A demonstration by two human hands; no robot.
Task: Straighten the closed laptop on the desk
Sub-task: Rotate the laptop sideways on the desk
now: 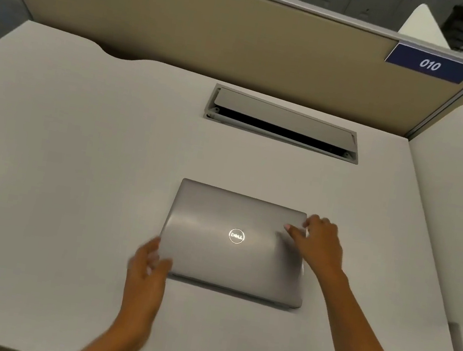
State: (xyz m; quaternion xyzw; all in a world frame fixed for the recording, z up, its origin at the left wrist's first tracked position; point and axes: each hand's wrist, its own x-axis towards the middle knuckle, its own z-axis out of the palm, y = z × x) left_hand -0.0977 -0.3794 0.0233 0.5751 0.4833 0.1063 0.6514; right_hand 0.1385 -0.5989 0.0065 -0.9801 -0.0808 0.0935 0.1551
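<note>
We see the closed laptop (pixel 233 241) flat on the bench (pixel 71 180), slightly skewed, w/ left hand (pixel 147 271) spread at its near-left corner & right hand (pixel 319 244) spread on its far-right corner.

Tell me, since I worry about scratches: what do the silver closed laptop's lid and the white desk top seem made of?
The silver closed laptop looks like brushed metal, probably aluminium: soft streaky sheen around a shiny round logo. The white desk top looks like matte laminate: even, no glare or grain. Neither is certain from the look alone.
</note>
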